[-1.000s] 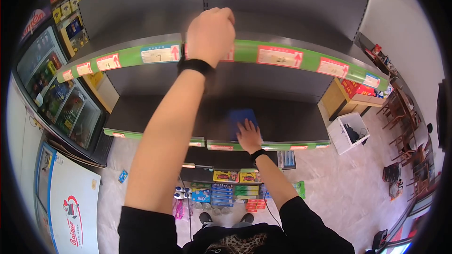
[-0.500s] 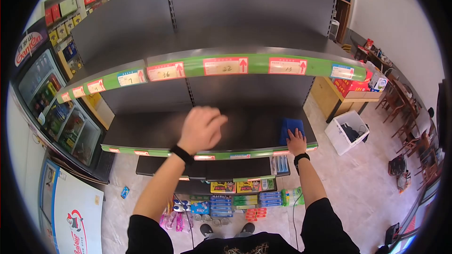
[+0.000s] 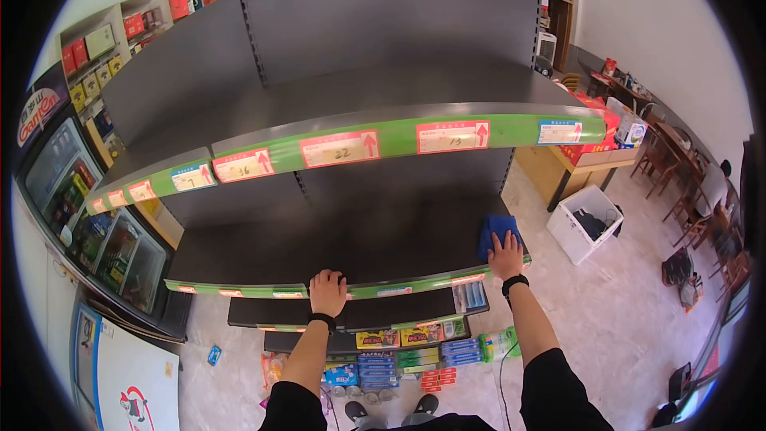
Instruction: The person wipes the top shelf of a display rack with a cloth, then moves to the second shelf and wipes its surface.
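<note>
My right hand (image 3: 506, 256) presses flat on a blue cloth (image 3: 496, 231) at the right end of a dark, bare middle shelf (image 3: 335, 243). Its fingers are spread over the cloth's near edge. My left hand (image 3: 328, 292) grips the green front edge of that same shelf (image 3: 239, 291), fingers curled over the lip. Both wrists wear black bands. The shelf above (image 3: 359, 144) is bare too, with a green price strip carrying red-arrow tags.
Lower shelves (image 3: 399, 343) hold boxed goods. A white bin (image 3: 586, 226) and wooden crate with red boxes (image 3: 594, 152) stand right of the unit. A glass-door drinks fridge (image 3: 80, 215) and chest freezer (image 3: 128, 367) stand left. Chairs (image 3: 686, 191) line the far right.
My left hand dropped from the upper shelf's edge to the middle shelf's front lip. My right hand slid the blue cloth rightward to the shelf's end. The view pulled back.
</note>
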Motion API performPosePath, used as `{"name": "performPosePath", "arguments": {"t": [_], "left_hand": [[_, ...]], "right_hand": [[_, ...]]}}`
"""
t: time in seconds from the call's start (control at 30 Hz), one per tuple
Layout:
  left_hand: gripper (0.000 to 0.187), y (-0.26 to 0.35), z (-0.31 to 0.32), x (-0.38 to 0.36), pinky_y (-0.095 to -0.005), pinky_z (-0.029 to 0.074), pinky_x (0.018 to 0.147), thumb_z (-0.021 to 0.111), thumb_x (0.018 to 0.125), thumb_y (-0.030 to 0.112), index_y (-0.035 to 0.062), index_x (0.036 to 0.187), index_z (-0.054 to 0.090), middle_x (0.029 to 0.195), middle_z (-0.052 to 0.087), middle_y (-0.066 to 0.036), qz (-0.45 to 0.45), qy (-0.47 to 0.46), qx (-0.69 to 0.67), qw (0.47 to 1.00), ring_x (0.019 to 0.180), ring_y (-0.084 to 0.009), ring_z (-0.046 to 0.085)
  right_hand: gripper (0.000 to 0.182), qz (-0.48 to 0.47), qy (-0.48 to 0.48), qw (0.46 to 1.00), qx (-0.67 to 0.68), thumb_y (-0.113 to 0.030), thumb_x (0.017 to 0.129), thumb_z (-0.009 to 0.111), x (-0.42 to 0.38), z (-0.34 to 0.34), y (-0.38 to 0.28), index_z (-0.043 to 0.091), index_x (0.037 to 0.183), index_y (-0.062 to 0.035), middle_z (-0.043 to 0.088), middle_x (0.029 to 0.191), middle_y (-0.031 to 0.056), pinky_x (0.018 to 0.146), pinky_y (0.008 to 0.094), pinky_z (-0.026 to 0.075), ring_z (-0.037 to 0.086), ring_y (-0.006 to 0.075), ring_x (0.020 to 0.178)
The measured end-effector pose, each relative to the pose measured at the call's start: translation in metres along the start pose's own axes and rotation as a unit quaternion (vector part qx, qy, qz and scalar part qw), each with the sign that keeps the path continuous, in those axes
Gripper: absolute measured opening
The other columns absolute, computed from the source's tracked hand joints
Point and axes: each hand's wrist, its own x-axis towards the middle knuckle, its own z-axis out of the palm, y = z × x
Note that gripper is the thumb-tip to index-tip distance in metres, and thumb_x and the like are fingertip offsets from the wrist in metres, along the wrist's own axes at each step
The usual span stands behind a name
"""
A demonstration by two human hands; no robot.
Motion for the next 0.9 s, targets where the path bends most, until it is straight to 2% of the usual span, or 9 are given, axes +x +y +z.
{"name": "performPosePath", "arguments": {"t": [0.27,0.47,0.6,0.67,0.73,0.8,0.83,0.87,0.9], "left_hand": [[0.032,-0.001,0.023,0.01,-0.0437,0.041,0.096,0.052,0.077,0.015,0.0074,0.107,0.06,0.117,0.059,-0.012,0.01,0.007,-0.039,0.999,0.109,-0.0311,0.054],[0.04,-0.006,0.034,0.01,-0.0447,0.043,0.095,0.049,0.075,0.016,0.0103,0.112,0.059,0.128,0.056,-0.012,0.003,0.011,-0.037,0.999,0.116,-0.0325,0.053],[0.041,-0.005,0.031,0.01,-0.0445,0.043,0.095,0.049,0.073,0.016,0.0111,0.113,0.06,0.129,0.056,-0.012,-0.002,0.007,-0.04,0.999,0.116,-0.0324,0.054],[0.041,-0.006,0.032,0.01,-0.0447,0.043,0.094,0.049,0.073,0.016,0.0111,0.113,0.06,0.129,0.056,-0.012,0.001,0.012,-0.041,0.999,0.117,-0.0323,0.054],[0.041,-0.006,0.031,0.01,-0.0445,0.043,0.094,0.049,0.073,0.015,0.011,0.113,0.06,0.128,0.057,-0.012,0.002,0.013,-0.042,0.999,0.117,-0.0321,0.054],[0.041,-0.006,0.032,0.01,-0.0443,0.043,0.094,0.05,0.073,0.015,0.011,0.112,0.06,0.128,0.057,-0.012,-0.003,0.012,-0.048,0.999,0.117,-0.0321,0.054],[0.04,-0.006,0.032,0.01,-0.0443,0.043,0.093,0.05,0.073,0.015,0.011,0.112,0.06,0.128,0.057,-0.012,-0.003,0.016,-0.049,0.999,0.117,-0.0321,0.054],[0.04,-0.005,0.032,0.01,-0.0443,0.044,0.093,0.05,0.073,0.015,0.011,0.112,0.06,0.128,0.057,-0.012,-0.002,0.017,-0.049,0.999,0.117,-0.0321,0.054],[0.04,-0.006,0.032,0.01,-0.0443,0.044,0.093,0.05,0.073,0.015,0.011,0.111,0.06,0.128,0.056,-0.012,0.0,0.02,-0.05,0.999,0.117,-0.0321,0.054]], "right_hand": [[0.056,0.002,-0.031,0.999,0.017,-0.038,0.088,0.05,0.012,-0.005,0.014,0.039,0.141,-0.0233,0.03,0.149,0.0208,0.107,0.0517,0.029,0.032,0.0365,0.135],[0.054,-0.014,0.002,0.999,0.033,-0.03,0.086,0.056,0.032,0.01,0.029,0.043,0.138,-0.0213,0.034,0.144,0.0264,0.105,0.0486,0.035,0.039,0.0442,0.128],[0.051,0.0,0.034,0.999,0.013,-0.018,0.083,0.057,0.043,0.007,0.034,0.047,0.133,-0.0192,0.042,0.136,0.0286,0.099,0.047,0.043,0.047,0.0446,0.117],[0.053,0.04,0.029,0.998,0.026,-0.005,0.077,0.058,0.045,-0.007,0.035,0.05,0.129,-0.0163,0.053,0.123,0.0251,0.086,0.0464,0.05,0.056,0.0417,0.106],[0.047,0.036,0.035,0.999,0.019,-0.005,0.08,0.056,0.05,-0.005,0.056,0.053,0.125,-0.0148,0.058,0.112,0.0235,0.08,0.0471,0.051,0.06,0.0395,0.097],[0.032,0.122,0.001,0.992,0.017,-0.011,0.09,0.045,0.061,-0.005,0.09,0.055,0.121,-0.0149,0.061,0.106,0.0196,0.081,0.0476,0.052,0.062,0.0398,0.094],[0.029,0.175,-0.003,0.985,0.005,-0.013,0.092,0.045,0.06,-0.023,0.09,0.054,0.12,-0.0127,0.062,0.103,0.0189,0.081,0.048,0.051,0.063,0.0391,0.091],[0.035,0.196,0.022,0.98,-0.02,-0.01,0.09,0.046,0.056,-0.037,0.087,0.051,0.125,-0.01,0.062,0.105,0.0188,0.082,0.0464,0.051,0.062,0.0385,0.091],[0.038,0.132,0.091,0.987,0.005,-0.007,0.089,0.046,0.055,-0.038,0.084,0.049,0.127,-0.0082,0.061,0.107,0.0192,0.083,0.046,0.05,0.061,0.0389,0.093]]}}
